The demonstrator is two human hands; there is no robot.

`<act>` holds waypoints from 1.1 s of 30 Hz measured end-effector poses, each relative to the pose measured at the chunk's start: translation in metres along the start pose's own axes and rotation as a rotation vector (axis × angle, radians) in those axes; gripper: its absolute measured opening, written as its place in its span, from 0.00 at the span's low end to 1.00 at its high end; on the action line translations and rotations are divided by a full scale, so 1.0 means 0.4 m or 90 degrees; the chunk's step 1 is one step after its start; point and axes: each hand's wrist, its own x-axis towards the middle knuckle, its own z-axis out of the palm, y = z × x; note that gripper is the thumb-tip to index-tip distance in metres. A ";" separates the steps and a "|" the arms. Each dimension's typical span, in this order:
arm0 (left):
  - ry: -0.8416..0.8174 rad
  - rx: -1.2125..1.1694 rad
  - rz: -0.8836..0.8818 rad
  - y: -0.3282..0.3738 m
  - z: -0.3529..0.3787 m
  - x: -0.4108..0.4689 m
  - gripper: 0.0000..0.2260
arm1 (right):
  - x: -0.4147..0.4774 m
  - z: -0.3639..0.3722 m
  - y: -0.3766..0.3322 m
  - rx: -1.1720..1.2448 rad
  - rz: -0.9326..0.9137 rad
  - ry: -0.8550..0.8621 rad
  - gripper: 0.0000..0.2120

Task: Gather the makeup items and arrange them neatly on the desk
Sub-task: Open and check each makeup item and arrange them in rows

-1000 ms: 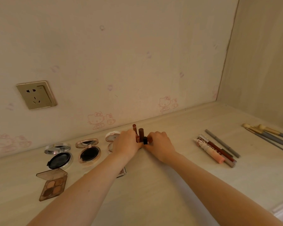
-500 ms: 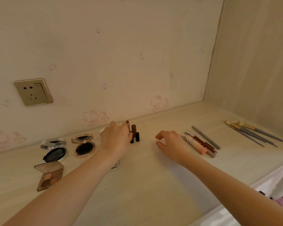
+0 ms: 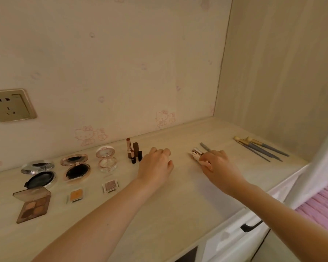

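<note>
At two o'clock, my right hand (image 3: pixel 219 165) grips the lip tubes (image 3: pixel 195 155): probably light, slick, best held mid-barrel. My left hand (image 3: pixel 155 165) rests slack, empty.

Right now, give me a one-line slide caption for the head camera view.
Right hand grips a patterned tube on the desk; left hand, loosely curled, sits beside upright lipsticks.

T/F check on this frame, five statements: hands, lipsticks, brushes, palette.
1. The lipsticks stand upright. True.
2. The left hand holds a lipstick. False: it holds nothing.
3. The right hand grips a patterned tube. True.
4. The makeup brushes lie left of the compacts. False: they lie far to their right.
5. The eyeshadow palette is closed. False: its lid is open.
</note>
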 end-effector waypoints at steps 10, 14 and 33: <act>-0.176 -0.128 -0.048 0.091 0.115 0.085 0.23 | -0.017 0.020 0.068 -0.055 0.051 0.009 0.16; -0.209 -0.178 -0.072 0.100 0.137 0.124 0.25 | -0.005 0.050 0.079 -0.076 0.059 0.015 0.16; -0.208 -0.397 -0.195 0.116 0.099 0.107 0.21 | -0.034 0.028 0.023 0.023 0.006 0.057 0.11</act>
